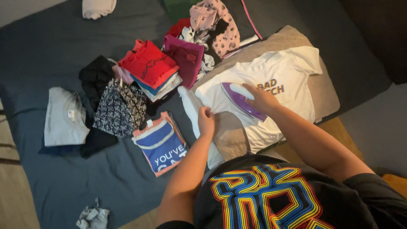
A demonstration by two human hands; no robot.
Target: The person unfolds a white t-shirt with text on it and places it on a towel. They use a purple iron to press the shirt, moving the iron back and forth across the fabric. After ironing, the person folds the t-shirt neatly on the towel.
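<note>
Right hand [263,98] closed around the handle of a purple-and-white iron [241,99], pressing a white T-shirt [292,85] spread on a beige pad [326,97] on the bed [51,46]. Left hand [206,121] pinches the shirt's edge, probably a sleeve. Folded clothes stack [150,68] sits nearby on the bed.

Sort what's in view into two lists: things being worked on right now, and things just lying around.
In use:
- white T-shirt, spread on the beige towel
- purple and white iron, under the right hand
- left hand, pinching the shirt's edge

Lying about:
- red folded stack
- blue and pink folded shirt
- black patterned garment
- grey folded shirt
- pink spotted garment
</note>
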